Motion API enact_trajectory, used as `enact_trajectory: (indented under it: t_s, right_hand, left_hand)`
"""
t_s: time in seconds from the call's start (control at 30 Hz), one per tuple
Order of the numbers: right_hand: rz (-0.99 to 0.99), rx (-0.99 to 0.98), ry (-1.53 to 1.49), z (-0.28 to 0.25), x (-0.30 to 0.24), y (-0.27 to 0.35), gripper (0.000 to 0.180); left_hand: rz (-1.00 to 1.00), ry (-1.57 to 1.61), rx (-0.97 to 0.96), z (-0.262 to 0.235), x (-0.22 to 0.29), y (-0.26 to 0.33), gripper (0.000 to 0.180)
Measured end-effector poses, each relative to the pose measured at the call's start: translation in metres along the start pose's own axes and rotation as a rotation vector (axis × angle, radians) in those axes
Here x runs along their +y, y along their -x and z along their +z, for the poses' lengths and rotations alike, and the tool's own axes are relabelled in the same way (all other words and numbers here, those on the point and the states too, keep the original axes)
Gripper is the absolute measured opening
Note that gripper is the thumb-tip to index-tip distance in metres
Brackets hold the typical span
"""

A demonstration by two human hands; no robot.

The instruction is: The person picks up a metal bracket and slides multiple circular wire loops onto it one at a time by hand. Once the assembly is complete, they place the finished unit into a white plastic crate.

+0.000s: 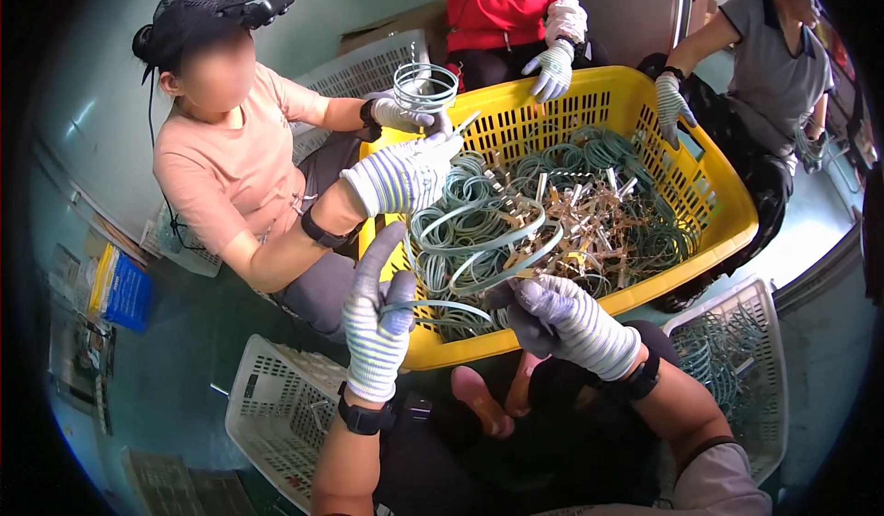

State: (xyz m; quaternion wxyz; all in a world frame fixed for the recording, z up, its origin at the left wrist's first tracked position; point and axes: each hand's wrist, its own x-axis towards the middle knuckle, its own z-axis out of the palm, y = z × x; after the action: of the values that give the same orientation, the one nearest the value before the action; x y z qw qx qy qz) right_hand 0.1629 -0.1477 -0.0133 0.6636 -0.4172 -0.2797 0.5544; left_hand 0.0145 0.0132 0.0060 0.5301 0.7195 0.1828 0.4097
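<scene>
One yellow basket [732, 208] holds a heap of teal coils [589, 155] and metal pieces [608, 217]. Three other people [226, 162] sit around it. At least four white crates [253, 373] stand about; the near-right one contains teal coils. One teal band [442, 303] spans between two gloved hands, above the basket's near side: the right hand's [571, 321] grip pinches it; the left hand's [376, 332] finger and thumb are spread, its hold unclear.
</scene>
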Motion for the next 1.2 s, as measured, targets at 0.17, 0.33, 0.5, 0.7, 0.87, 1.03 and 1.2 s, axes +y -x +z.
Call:
enact_trajectory:
  t_s: [0.17,0.33,0.5,0.7,0.87,1.03,1.2]
  right_hand:
    - [0.058,-0.053,-0.070,0.004,-0.002,0.003,0.042]
    - [0.089,-0.018,-0.021,0.007,-0.012,-0.001,0.036]
    - [-0.140,0.240,0.071,0.004,0.002,-0.005,0.027]
    - [0.025,0.020,-0.023,0.005,-0.007,0.006,0.042]
    - [0.125,-0.039,-0.070,0.012,-0.001,0.010,0.044]
    - [0.037,0.098,-0.064,0.016,-0.008,0.001,0.040]
    - [-0.042,0.160,0.057,0.011,0.001,-0.010,0.029]
  left_hand:
    - [-0.027,-0.108,-0.205,-0.012,-0.011,0.001,0.032]
    - [0.009,-0.139,-0.129,-0.001,-0.003,0.004,0.025]
    - [0.122,-0.040,-0.144,-0.004,-0.003,0.006,0.022]
    - [-0.050,0.201,-0.175,0.001,0.000,0.004,0.047]
    - [-0.068,0.094,-0.258,0.001,-0.007,0.010,0.035]
    - [0.213,-0.146,-0.170,0.014,0.006,0.009,0.023]
    - [-0.034,-0.135,-0.208,-0.003,-0.004,0.005,0.028]
